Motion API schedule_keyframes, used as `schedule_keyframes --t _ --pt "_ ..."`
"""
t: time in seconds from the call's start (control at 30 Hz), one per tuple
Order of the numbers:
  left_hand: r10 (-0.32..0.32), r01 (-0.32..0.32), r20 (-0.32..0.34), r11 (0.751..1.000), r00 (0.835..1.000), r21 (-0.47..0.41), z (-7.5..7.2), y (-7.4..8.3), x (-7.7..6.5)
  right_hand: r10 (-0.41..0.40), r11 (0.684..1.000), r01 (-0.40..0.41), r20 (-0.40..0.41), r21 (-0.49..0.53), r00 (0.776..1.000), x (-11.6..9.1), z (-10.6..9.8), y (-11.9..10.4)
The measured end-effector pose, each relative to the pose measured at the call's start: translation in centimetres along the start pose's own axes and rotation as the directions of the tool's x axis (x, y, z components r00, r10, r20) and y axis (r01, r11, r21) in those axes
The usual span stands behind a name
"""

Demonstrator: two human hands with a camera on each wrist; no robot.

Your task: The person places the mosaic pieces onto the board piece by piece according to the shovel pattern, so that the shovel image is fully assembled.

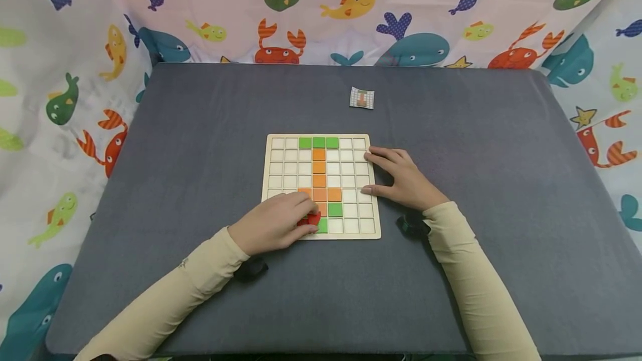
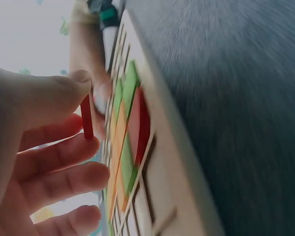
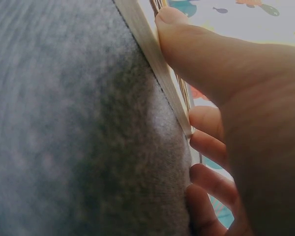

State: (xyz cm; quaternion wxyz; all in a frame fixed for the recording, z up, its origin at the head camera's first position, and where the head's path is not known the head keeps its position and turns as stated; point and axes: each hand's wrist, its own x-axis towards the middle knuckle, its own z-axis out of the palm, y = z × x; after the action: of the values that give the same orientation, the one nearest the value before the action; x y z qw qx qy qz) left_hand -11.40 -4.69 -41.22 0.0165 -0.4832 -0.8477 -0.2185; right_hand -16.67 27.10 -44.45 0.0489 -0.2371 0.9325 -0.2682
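Note:
A wooden grid board (image 1: 355,235) lies flat on the table, with square tiles set in some cells. My left hand (image 1: 276,219) hovers over its near left part, pinching a small red tile (image 2: 87,118) on edge between thumb and finger. Under that hand another red tile (image 2: 140,128) sits in the board beside green tiles (image 1: 335,209). Orange tiles (image 1: 319,167) run down the middle column. On the right side of the board, my right hand (image 1: 403,180) rests its thumb and fingertips along the rim. The left hand covers the board's near left cells.
A small pattern card (image 1: 361,98) lies behind the board on the grey table (image 1: 210,116). Cloth printed with sea animals (image 1: 311,10) hangs at the back and both sides. Dark wrist straps (image 1: 413,226) show below the sleeves.

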Motion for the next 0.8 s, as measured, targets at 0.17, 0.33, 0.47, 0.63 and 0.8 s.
schedule_keyframes --t 0.17,0.33,0.47,0.63,0.8 --pt "0.071 -0.071 0.034 0.997 0.997 0.003 1.4 0.9 1.6 0.005 1.0 -0.005 -0.001 0.005 1.0 -0.1 0.0 -0.1" --pt "0.085 -0.088 0.078 0.996 0.993 0.034 2.1 1.3 2.2 0.006 1.0 -0.006 -0.002 0.005 1.0 -0.1 0.0 -0.1" --pt "0.081 -0.084 0.084 0.996 0.993 0.037 2.4 1.2 2.3 0.008 1.0 -0.008 0.0 0.002 1.0 -0.1 0.1 -0.1" --pt "0.094 -0.097 0.063 0.994 0.994 0.043 2.5 1.2 2.5 0.005 1.0 -0.005 -0.005 0.002 1.0 0.0 0.0 -0.1" --pt "0.097 -0.098 0.04 0.995 0.995 0.035 2.9 1.0 2.8 0.001 1.0 -0.001 -0.01 0.001 1.0 0.0 0.1 -0.1"
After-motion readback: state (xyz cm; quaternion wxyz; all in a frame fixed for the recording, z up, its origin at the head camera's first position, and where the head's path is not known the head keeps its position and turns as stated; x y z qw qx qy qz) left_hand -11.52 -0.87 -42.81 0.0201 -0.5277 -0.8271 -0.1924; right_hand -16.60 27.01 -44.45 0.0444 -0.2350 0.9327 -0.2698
